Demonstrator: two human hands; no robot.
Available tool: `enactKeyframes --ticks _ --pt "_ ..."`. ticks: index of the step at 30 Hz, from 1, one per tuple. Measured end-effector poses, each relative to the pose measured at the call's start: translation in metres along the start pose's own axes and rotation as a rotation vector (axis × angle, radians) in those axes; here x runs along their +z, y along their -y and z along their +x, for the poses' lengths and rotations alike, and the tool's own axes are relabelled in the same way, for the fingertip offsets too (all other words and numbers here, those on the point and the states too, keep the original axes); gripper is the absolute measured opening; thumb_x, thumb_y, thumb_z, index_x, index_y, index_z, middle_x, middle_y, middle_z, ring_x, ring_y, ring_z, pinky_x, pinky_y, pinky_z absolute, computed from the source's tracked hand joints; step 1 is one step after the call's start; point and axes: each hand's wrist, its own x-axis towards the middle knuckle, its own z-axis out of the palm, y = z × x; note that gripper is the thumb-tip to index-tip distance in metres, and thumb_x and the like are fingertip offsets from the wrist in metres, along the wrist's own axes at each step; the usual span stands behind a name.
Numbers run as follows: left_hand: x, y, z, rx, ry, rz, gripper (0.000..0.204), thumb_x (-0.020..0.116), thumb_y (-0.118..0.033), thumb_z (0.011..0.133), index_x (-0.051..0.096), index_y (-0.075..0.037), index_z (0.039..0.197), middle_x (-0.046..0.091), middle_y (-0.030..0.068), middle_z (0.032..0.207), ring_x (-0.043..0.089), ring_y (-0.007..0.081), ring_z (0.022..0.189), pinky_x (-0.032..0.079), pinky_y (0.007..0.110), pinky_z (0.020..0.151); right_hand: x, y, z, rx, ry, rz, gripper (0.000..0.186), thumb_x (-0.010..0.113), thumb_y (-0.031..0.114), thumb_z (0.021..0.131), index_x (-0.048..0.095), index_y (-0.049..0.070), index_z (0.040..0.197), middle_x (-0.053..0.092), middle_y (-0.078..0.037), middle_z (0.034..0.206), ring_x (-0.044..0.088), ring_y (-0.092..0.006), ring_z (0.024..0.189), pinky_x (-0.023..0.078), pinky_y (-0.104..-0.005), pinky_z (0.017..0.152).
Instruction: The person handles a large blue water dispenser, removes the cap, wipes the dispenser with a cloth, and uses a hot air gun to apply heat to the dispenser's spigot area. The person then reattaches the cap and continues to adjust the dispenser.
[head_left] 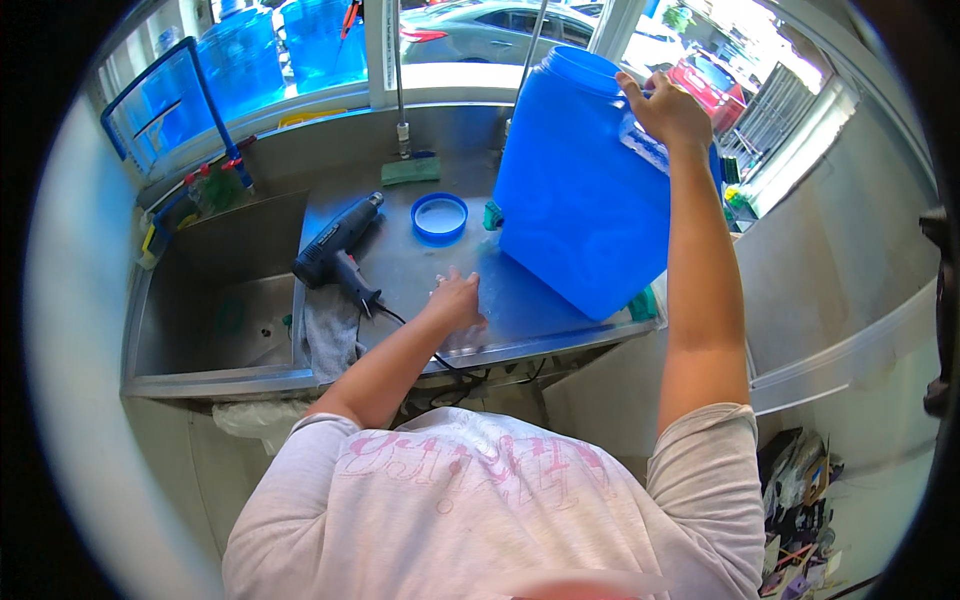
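Observation:
On the right of the steel counter stands a large blue water jug, tilted, its round mouth uncapped. My right hand grips its top beside the mouth. A green tap sticks out of the jug's left side. My left hand is low over the counter's front part, fingers apart. Something clear and shiny shows beside that hand; whether film or wetness, I cannot tell. Behind it lies a round blue cap. A dark heat gun rests to the left, its cord running past my left forearm.
A steel sink is set into the counter's left end, with a grey cloth draped by its edge. Near the back wall lies a green scouring pad. Blue pipes stand at the back left. Several blue jugs show beyond the window.

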Motion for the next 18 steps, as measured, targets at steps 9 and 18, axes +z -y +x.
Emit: enactKeyframes --ticks 9,18 --pt "-0.002 -0.007 0.035 -0.058 0.157 0.093 0.094 0.096 -0.04 0.051 0.056 -0.002 0.128 0.056 0.0288 0.128 0.054 0.0467 0.124 0.048 0.053 0.102 0.002 0.0 -0.02 -0.099 -0.148 0.083 0.069 0.054 0.07 0.087 0.071 0.009 0.114 0.071 -0.016 0.115 0.067 -0.0342 0.11 0.053 -0.0482 0.092" --pt "0.004 -0.011 0.057 -0.059 0.248 0.138 0.094 0.095 -0.032 0.049 0.054 -0.001 0.127 0.061 0.028 0.126 0.052 0.0485 0.126 0.049 0.06 0.098 0.004 0.0 -0.026 -0.139 -0.146 0.072 0.068 0.061 0.062 0.087 0.066 0.007 0.125 0.067 -0.019 0.12 0.063 -0.0333 0.117 0.047 -0.0473 0.102"
